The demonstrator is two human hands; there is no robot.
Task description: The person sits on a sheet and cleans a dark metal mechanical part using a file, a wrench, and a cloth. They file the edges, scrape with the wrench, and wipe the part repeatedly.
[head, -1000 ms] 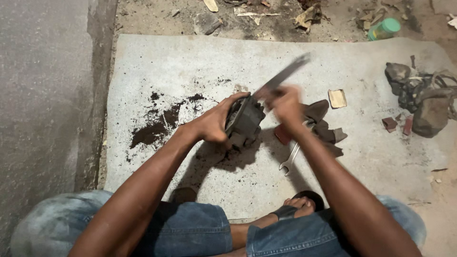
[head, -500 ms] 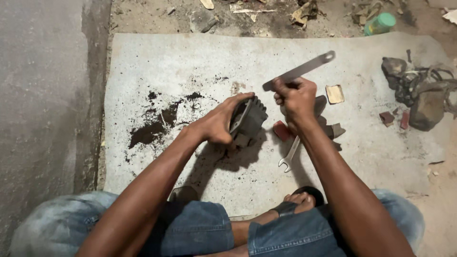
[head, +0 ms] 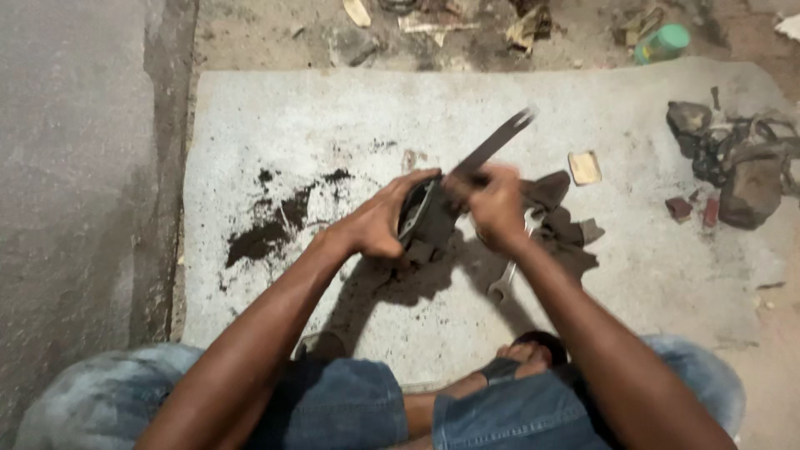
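My left hand grips a dark, dirty metal part and holds it just above a grey mat. My right hand is closed around a long flat metal tool, blurred with motion, whose lower end meets the top of the part. The tool's far end points up and to the right.
A pile of dark dirt lies left of my hands. A wrench and dark rags lie under my right arm. A small tan block, red-brown pieces, a grimy heap of parts and a green bottle lie to the right.
Half a second ago my right hand held the tool raised away from the part. It has swung back down and left, so the tool meets the part again.
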